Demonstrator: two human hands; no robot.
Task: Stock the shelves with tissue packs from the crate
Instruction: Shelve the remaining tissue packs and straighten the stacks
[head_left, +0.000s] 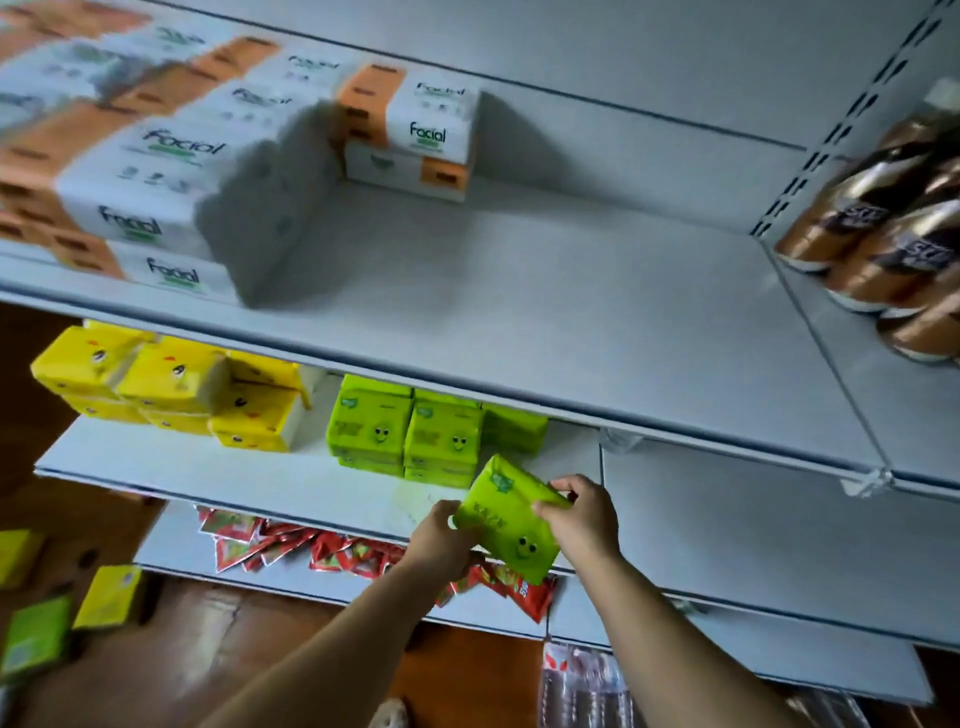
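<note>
Stood wide across the view, a grey top shelf (545, 291), bare through its middle. Carried at ten o'clock stacked white-and-orange "Facial" packs (156, 171), blurred toward the far left, and a smaller stack of the same (415, 135) at twelve o'clock near the back wall. Held at three o'clock copper-wrapped rolls (883, 244) on the neighbouring bay.

Ran beneath it a middle shelf (208, 467), with yellow packs (171, 389) at nine o'clock and stacked green packs (410, 434) with smiling faces near centre, the two groups just apart. Lay lower still, a bottom shelf (171, 540) strewn with red sachets (311, 545) at seven o'clock. Sat at eight o'clock, low on the left, loose yellow and green packs (67, 613), too blurred to tell what they rested in.

Was gripped at six o'clock, tilted, one green tissue pack (506, 519), just in front of the stacked green ones and over the middle shelf's front edge. Clamped its left end, left hand (441, 540); pinched its upper right edge, right hand (582, 519), fingers closed on the wrapper.
</note>
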